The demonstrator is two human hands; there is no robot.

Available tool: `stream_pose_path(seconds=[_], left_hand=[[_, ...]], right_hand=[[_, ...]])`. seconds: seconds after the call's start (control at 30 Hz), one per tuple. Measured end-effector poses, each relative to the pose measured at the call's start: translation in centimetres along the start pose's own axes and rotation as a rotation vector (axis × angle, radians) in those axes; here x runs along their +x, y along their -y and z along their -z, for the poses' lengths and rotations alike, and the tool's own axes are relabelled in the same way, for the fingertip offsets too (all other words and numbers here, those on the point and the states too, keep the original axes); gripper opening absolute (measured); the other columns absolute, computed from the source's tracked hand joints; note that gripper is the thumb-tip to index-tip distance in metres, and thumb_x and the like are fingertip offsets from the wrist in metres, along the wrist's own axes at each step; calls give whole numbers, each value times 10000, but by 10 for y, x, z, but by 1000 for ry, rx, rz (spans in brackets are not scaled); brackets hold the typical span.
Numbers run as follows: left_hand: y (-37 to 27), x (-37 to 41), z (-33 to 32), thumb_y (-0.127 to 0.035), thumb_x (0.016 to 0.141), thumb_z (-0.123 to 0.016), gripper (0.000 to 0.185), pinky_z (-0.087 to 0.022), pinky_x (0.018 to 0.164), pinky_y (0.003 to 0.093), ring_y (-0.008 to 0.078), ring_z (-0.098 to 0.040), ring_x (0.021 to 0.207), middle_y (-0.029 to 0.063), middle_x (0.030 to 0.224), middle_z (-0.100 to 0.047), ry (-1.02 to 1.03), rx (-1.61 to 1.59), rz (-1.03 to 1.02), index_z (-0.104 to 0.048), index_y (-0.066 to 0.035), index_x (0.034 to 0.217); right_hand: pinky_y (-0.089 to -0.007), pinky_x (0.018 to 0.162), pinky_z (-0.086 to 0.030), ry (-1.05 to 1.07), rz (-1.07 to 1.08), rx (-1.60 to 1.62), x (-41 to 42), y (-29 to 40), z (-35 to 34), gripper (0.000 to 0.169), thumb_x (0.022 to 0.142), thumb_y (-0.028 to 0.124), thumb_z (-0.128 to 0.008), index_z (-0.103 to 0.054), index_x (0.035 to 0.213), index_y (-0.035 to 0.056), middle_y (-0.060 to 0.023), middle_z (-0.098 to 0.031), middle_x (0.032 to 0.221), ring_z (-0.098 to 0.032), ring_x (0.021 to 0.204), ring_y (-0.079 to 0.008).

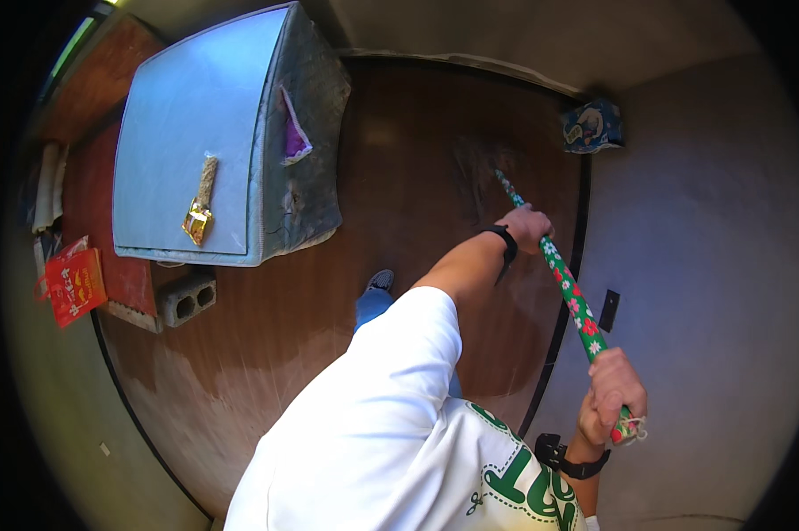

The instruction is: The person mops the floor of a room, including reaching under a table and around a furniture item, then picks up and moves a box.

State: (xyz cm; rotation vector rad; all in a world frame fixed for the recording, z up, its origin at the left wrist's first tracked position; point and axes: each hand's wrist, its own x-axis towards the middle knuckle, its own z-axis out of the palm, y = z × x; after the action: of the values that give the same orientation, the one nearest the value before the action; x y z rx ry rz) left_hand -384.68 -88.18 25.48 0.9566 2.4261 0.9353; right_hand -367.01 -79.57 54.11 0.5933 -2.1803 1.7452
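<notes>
My left hand (527, 227), with a black band at the wrist, is wrapped around the middle of a green floral-patterned mop handle (571, 293). Higher up the same handle, close to its corded top end, my right hand (617, 388) grips it; that wrist also bears a black strap. The handle slants down and away to the floor. At its lower end, dim greyish mop strands (479, 176) spread on the dark brown floor (406, 172); their outline is hard to make out.
A worn padded box-like piece with a pale blue top (194, 119) stands left, bearing a gold-ended packet (204, 199). A hollow concrete block (190, 299) and a red bag (74, 285) lie nearby. A blue package (592, 126) sits by the right wall (691, 219).
</notes>
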Motion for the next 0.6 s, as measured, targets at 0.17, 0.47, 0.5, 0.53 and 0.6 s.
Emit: stream_pose_path(seconds=[0.17,0.47,0.5,0.53,0.6], left_hand=[[46,-20,21,-210,709,-683,288,-398,938,396,209,-609,1038,17,995,-682,-76,34,97,-700,-231,995],[70,-50,54,-186,705,-669,154,-465,843,429,324,-612,934,110,886,-668,-559,-49,327,-675,-137,851],[69,-61,50,-180,709,-662,145,-465,836,433,331,-610,925,113,878,-665,-605,-53,358,-674,-135,846],[67,-71,41,-169,709,-657,144,-467,829,435,339,-607,913,115,874,-662,-682,-38,396,-674,-134,848],[64,-95,23,-146,709,-646,145,-470,816,440,356,-601,888,117,865,-654,-840,-3,473,-674,-133,851]], right_hand=[[-344,558,-413,76,9,58,10,-17,-27,246,895,181,-542,-411,717,71,-42,-465,572,-429,524,-175],[-329,625,-402,168,-28,379,99,-63,2,279,908,172,-495,-381,659,117,2,-395,538,-375,490,-120],[-330,616,-398,172,-50,415,103,-64,5,271,898,150,-490,-388,650,115,2,-389,534,-374,490,-120],[-330,617,-399,198,-77,454,105,-65,9,268,890,140,-487,-392,641,111,-2,-397,535,-376,493,-120],[-329,621,-401,247,-116,515,107,-64,10,261,877,124,-483,-400,630,104,-9,-412,538,-380,498,-119]])
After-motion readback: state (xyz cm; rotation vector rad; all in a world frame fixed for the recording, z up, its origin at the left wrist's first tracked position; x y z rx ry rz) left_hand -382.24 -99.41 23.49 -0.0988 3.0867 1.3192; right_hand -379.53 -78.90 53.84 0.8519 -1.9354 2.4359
